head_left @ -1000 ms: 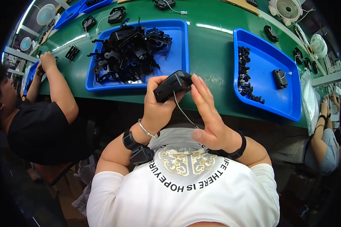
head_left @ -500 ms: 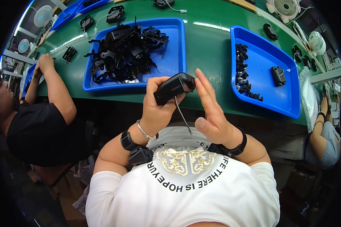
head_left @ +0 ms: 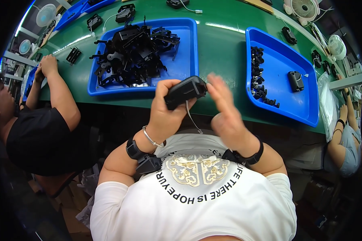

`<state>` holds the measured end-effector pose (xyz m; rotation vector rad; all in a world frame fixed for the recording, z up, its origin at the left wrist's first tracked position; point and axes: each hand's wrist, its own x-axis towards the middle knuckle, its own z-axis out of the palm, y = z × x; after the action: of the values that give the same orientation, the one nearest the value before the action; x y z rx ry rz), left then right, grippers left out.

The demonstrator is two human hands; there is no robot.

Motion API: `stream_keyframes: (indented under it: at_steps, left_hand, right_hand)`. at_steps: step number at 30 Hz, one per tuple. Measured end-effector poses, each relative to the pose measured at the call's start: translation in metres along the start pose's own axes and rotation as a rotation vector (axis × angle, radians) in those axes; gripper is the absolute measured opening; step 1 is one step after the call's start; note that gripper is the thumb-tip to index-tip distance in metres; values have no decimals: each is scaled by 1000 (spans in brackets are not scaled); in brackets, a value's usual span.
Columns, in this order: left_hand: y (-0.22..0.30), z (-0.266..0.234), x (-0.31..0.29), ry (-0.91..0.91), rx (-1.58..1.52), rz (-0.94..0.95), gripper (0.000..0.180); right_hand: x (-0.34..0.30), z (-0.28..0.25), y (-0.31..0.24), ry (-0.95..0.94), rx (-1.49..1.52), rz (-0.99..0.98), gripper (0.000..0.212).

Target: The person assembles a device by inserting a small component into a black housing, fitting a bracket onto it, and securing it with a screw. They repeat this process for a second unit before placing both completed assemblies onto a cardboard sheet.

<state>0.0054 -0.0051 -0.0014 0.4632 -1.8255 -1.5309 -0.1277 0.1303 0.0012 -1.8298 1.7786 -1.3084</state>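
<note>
Half a second on, the right hand (head_left: 228,116) has drawn its thumb up nearer its fingers and blurs with motion, while the black device (head_left: 185,94) beside it keeps nearly its place and the tip of its pale cable (head_left: 192,117) hangs slightly higher. Clasped around that device is the left hand (head_left: 165,110). The right hand grips nothing that shows, its fingers extended at the device's end (blur hides whether skin meets casing). Work on this one piece looks well along: its casing appears closed and its cable attached, the end dangling loose between the hands; whether anything remains to be done to it cannot be told. Ahead of the left hand, a blue tray (head_left: 185,52) carries a heap of black brackets (head_left: 136,56), loose and seemingly unused. Right of the right hand, a second tray (head_left: 281,66) bears one similar device (head_left: 295,81), apparently at a like stage, and a row of small black parts (head_left: 256,72). Farther beyond the hands, more cabled units (head_left: 125,13) lie on the green worktop (head_left: 221,52).
</note>
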Motion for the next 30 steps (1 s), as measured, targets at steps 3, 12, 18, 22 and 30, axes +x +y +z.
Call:
stream_keyframes:
  at_steps: [3, 12, 18, 22, 30]
  left_hand:
    - [-2, 3, -1, -15, -25, 10, 40]
    - [7, -6, 5, -62, 74, 70, 44]
    - [20, -14, 9, -243, -361, -442, 47]
    - [19, -11, 6, -281, -413, -548, 51]
    - [18, 4, 0, -160, -712, -573, 47]
  right_hand:
    - [2, 6, -7, 55, 130, -69, 64]
    - [-1, -10, 3, 97, 397, 29, 53]
    - [2, -14, -1, 98, 784, 282, 55]
    - [0, -10, -3, 50, 849, 320, 56]
    - [-11, -1, 3, 116, 824, 351, 51]
